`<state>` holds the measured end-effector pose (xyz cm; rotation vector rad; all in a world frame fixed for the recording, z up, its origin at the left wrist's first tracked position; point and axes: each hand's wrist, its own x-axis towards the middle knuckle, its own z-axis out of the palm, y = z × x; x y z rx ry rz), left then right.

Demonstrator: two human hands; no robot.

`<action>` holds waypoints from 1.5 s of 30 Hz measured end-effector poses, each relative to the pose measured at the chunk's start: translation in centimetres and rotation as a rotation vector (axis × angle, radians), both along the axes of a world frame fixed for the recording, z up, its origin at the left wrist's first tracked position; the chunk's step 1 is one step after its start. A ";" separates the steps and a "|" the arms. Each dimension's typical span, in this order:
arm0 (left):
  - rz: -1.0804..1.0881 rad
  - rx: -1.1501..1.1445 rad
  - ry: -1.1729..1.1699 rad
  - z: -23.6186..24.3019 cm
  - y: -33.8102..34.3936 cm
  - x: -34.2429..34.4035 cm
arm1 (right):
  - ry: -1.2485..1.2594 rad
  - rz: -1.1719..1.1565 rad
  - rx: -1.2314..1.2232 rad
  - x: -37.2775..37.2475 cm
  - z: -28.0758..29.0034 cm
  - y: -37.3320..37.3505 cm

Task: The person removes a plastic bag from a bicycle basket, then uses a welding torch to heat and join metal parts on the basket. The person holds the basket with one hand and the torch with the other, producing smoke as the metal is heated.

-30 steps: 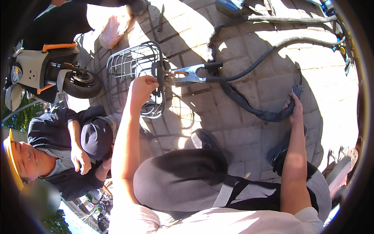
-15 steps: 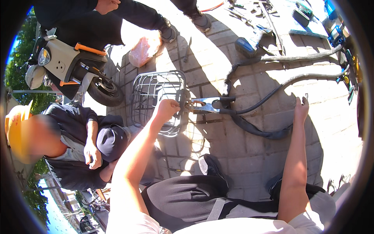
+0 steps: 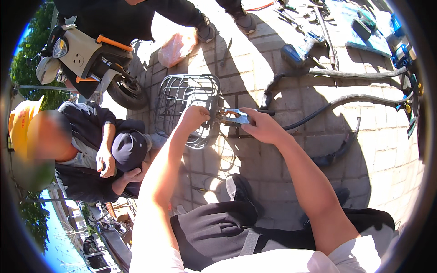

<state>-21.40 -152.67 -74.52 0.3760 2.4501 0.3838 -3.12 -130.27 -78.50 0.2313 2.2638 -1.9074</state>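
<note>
Both hands (image 3: 261, 127) meet at basket (image 3: 182, 98) rim.

The person is wearing dark trousers (image 3: 214, 230) and a white short-sleeved top (image 3: 291, 263). Both forearms are showing bare. A dark shoe (image 3: 240, 187) is covering one foot

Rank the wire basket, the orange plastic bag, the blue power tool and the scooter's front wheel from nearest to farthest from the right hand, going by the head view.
From the right hand:
1. Wire basket, just to its left, beyond the left hand.
2. Blue power tool, up and to the right on the paving.
3. Orange plastic bag, up and to the left.
4. Scooter's front wheel, far left.
Items 2 and 3 are close to call.
</note>
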 end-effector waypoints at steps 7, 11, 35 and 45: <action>-0.130 -0.022 0.106 0.6 0.3 0.3 | 0.178 0.389 -0.097 0.2 7.7 -2.2; -0.106 0.036 0.119 0.5 0.4 0.4 | 0.130 0.461 0.041 1.3 7.9 -3.0; -0.266 -0.024 0.216 -0.9 -0.2 -0.5 | 0.152 0.187 0.107 0.5 3.5 -4.4; -0.229 0.009 0.182 -0.3 0.0 -0.3 | 0.131 0.227 0.121 0.7 3.5 -4.1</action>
